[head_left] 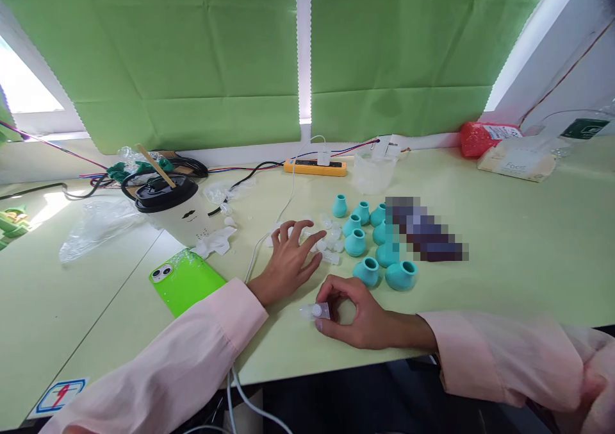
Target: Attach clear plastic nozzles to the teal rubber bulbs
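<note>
Across the table (519, 248), turquoise pots (355, 243) crowd the right grip (366, 314), which pinches clear plastic (314, 311), left grip (289, 263) splayed.

Pale green table (504, 242), busiest near centre

Teal bulbs (355, 243) stand right of centre, beside a blurred dark object (425, 232); small clear plastic pieces (330, 256) lie just left of them. A white lidded cup (180, 225), a crumpled tissue (216, 242), a lime-green phone (189, 283) and a clear bag (98, 229) occupy the left. A yellow power strip (314, 168) and translucent tub (373, 174) sit upper middle, a red package (483, 140) upper right.
</note>
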### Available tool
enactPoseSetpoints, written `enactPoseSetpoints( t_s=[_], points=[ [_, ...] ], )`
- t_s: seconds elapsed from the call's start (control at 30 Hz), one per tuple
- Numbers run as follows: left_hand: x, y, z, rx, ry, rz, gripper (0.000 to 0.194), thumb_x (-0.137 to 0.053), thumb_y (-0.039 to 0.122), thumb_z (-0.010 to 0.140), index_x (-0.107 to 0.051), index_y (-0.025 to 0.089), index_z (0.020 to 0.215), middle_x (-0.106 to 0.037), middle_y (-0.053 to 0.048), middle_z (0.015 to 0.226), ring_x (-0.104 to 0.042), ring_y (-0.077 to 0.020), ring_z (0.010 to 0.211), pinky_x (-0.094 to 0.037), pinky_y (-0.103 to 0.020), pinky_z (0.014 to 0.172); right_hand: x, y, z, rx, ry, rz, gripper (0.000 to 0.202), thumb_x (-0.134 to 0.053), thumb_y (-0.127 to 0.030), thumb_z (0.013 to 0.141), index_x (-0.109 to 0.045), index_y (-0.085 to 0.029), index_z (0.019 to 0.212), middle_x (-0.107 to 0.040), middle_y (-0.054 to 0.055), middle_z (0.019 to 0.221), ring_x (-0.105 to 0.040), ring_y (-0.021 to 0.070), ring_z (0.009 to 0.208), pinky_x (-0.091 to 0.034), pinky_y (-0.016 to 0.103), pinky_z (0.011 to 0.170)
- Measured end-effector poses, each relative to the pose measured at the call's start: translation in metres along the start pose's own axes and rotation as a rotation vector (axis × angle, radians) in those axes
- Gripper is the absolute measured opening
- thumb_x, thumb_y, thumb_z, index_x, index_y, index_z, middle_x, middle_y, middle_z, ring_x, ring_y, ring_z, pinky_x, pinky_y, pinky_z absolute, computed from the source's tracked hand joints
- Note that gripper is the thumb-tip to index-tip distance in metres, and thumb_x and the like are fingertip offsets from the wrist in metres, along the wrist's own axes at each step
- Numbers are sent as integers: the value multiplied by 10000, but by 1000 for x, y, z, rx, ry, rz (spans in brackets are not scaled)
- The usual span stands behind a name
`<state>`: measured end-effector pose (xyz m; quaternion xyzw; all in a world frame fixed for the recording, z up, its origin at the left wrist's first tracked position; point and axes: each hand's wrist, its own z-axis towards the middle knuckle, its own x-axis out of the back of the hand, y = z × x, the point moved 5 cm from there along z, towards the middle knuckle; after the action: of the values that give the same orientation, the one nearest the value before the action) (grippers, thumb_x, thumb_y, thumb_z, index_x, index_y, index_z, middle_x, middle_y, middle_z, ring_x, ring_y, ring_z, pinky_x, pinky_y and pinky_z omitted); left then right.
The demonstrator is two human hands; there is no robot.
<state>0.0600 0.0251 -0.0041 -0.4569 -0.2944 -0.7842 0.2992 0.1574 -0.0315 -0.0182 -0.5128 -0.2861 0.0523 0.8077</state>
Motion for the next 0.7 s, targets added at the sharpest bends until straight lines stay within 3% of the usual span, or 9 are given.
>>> enactPoseSetpoints(
  t_s=[0.2,0.33,0.5,0.63,0.7],
  points=[
    [3,32,15,-176,-166,-249,504,-456,372,766,-305,279,1238,-284,-21,1304,-211,-253,1127,-219,-465,925,5,-13,-8,250,82,-114,125,-538,-202,620,-443,-178,697,-462,-41,514,-453,76,468,-411,193,456],
    [-1,40,20,-150,-213,-339,473,-505,493,703,-445,307,1133,-297,-26,1278,-223,-267,1125,-250,-461,913,3,-21,-13,404,83,-195,119,-510,-224,618,-434,-182,699,-491,-30,523,-473,84,477,-394,195,455],
    [-13,38,18,-108,-178,-329,316,-511,454,721,-550,308,998,-312,-35,1233,-243,-265,1108,-287,-446,873,3,-20,-16,481,126,-212,132,-517,-244,624,-446,-181,716,-514,-25,538,-493,86,485,-391,201,477],
    [-6,41,17,-118,-135,-330,209,-463,399,772,-589,278,888,-330,-18,1217,-258,-244,1093,-293,-420,863,4,-19,-17,470,153,-226,138,-522,-250,640,-451,-180,735,-504,-32,527,-505,89,497,-398,196,488],
    [-3,44,19,-131,-141,-338,245,-469,409,764,-558,286,955,-333,-15,1224,-268,-243,1078,-299,-421,852,4,-21,-17,482,158,-234,132,-517,-252,649,-448,-181,736,-497,-35,517,-506,90,496,-397,194,480]
  ],
)
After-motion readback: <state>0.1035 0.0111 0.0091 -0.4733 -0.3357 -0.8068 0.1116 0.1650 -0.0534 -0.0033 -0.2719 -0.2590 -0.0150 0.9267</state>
